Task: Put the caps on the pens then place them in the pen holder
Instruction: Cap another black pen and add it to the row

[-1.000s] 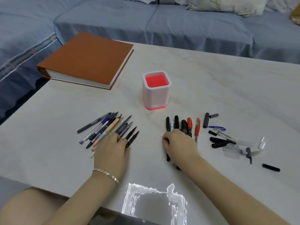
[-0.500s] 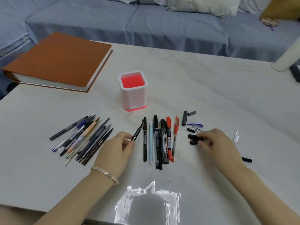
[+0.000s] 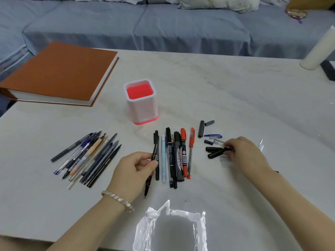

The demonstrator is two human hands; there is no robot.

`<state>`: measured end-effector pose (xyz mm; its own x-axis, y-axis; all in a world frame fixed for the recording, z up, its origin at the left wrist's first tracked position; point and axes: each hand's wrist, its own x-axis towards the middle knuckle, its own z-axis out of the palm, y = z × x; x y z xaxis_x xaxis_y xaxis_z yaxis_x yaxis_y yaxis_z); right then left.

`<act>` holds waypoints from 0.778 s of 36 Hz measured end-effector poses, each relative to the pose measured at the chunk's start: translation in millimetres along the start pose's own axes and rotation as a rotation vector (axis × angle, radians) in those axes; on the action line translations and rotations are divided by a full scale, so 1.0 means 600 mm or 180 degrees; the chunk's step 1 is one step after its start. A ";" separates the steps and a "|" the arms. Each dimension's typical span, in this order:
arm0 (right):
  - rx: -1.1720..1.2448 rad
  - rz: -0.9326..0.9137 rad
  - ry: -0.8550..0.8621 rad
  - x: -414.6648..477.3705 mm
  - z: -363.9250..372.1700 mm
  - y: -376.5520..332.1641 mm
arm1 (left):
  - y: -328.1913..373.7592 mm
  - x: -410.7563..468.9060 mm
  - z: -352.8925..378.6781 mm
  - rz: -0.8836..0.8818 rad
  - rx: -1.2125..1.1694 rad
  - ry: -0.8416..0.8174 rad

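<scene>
A white pen holder (image 3: 142,107) with a red inside stands mid-table. Several uncapped pens (image 3: 87,156) lie fanned at the left. A row of capped markers and pens (image 3: 174,154) lies in front of the holder. My left hand (image 3: 134,171) grips a thin black pen (image 3: 153,160), its tip pointing toward me. Loose caps (image 3: 212,142) lie scattered to the right. My right hand (image 3: 243,154) pinches a small black cap (image 3: 227,149) beside two other black caps (image 3: 214,152).
A thick brown book (image 3: 59,73) lies at the table's back left. A white cylinder (image 3: 319,49) and a dark box (image 3: 329,68) stand at the far right edge. A blue sofa (image 3: 163,24) runs behind the table. A glare patch lies at the near edge.
My left hand took a thin black pen from the left pile and drew it back toward me. My right hand left the marker row, moved right to the caps and pinched one.
</scene>
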<state>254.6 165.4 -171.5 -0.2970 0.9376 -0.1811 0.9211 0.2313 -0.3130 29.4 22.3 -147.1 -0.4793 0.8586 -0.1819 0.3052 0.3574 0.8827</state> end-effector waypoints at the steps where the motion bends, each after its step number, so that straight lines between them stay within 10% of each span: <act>1: 0.0007 -0.0017 -0.0014 0.001 0.000 0.000 | 0.002 0.000 0.001 -0.0004 -0.0066 0.0001; 16: 0.2733 -0.0454 -0.0066 -0.120 -0.011 -0.112 | 0.047 -0.006 0.015 -0.0996 -0.3404 0.0293; 28: 0.3000 -0.0473 0.0032 -0.139 -0.001 -0.143 | 0.058 -0.019 0.018 -0.0890 -0.3783 0.0327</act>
<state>200.6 67.4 -128.9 -0.3884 0.9187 -0.0724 0.2911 0.0478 -0.9555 54.3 28.8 -118.9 -0.4872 0.7538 -0.4410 -0.7336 -0.0793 0.6749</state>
